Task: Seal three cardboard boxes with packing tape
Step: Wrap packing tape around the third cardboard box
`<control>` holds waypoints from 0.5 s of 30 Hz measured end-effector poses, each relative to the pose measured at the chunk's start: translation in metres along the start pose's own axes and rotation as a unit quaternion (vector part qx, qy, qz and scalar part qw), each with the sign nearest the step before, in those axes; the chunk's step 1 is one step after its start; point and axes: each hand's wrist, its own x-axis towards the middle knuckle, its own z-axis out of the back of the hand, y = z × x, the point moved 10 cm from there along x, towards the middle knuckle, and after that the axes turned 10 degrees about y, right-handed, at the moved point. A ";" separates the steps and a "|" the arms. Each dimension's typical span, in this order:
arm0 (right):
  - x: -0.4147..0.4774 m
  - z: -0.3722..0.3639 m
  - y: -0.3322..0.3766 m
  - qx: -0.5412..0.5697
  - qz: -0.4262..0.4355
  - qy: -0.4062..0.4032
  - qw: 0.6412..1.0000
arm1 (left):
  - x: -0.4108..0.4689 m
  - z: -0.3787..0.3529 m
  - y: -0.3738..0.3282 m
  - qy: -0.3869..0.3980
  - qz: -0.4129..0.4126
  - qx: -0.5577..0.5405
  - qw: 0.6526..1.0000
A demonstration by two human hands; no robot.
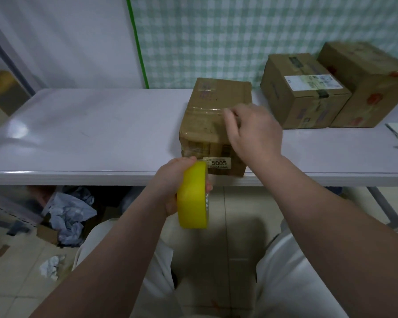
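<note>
Nearest to the camera, the left hand (pixel 168 187) grips the yellow tape roll (pixel 192 196) in front of the table (pixel 90 134) edge, with the fingers curled around its rim and the thumb on top. The roll looks light and stiff, with a smooth side that could slip, so I judge the best hold is through the core or across the rim, as here. Just behind it, the near box (pixel 211 99) stands at the front edge of the table, with a label (pixel 218 162) reading 5005 on its front face and glossy clear strips across its top. The right hand (pixel 255 134) is over the box top with the fingers bent (I cannot tell if they pinch a tape end or only press on the cardboard). The cardboard looks a little soft and creased, so it probably dents under hard pressure. Farther to the right, well apart from it, the second box (pixel 301 99) and the third box (pixel 372 88) stand touching each other. All three boxes are closed, so what is inside them is hidden.
</note>
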 end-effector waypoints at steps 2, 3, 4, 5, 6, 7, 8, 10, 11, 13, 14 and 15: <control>-0.009 0.009 -0.040 0.036 -0.104 -0.034 0.993 | -0.001 -0.004 0.000 0.007 0.000 0.005 1.000; -0.014 0.005 -0.063 0.065 -0.163 -0.025 0.984 | -0.001 -0.006 0.000 0.008 0.000 0.006 1.000; -0.019 -0.004 -0.083 0.094 -0.218 -0.007 0.972 | -0.001 -0.007 0.000 0.009 -0.001 0.008 1.000; -0.024 -0.015 -0.100 0.120 -0.262 0.020 0.957 | -0.001 -0.008 0.000 0.012 -0.002 0.012 1.000; -0.030 -0.029 -0.114 0.133 -0.293 0.059 0.945 | -0.001 -0.010 0.000 0.015 -0.003 0.018 1.000; -0.035 -0.043 -0.123 0.130 -0.314 0.105 0.935 | -0.001 -0.011 0.000 0.020 -0.005 0.025 0.999; -0.041 -0.054 -0.128 0.113 -0.325 0.151 0.927 | -0.002 -0.013 -0.001 0.025 -0.007 0.032 0.999; -0.048 -0.066 -0.132 0.074 -0.321 0.207 0.921 | -0.003 -0.015 -0.002 0.036 -0.010 0.036 0.999; -0.049 -0.069 -0.132 0.062 -0.316 0.216 0.922 | -0.003 -0.016 -0.002 0.041 -0.009 0.035 0.998; -0.048 -0.071 -0.133 0.041 -0.320 0.222 0.920 | -0.004 -0.016 0.000 0.046 -0.004 0.035 0.998; -0.047 -0.072 -0.134 0.030 -0.325 0.228 0.918 | -0.004 -0.015 0.001 0.045 -0.001 0.032 0.998; -0.046 -0.075 -0.137 0.020 -0.331 0.235 0.914 | -0.004 -0.014 0.001 0.043 0.003 0.027 0.999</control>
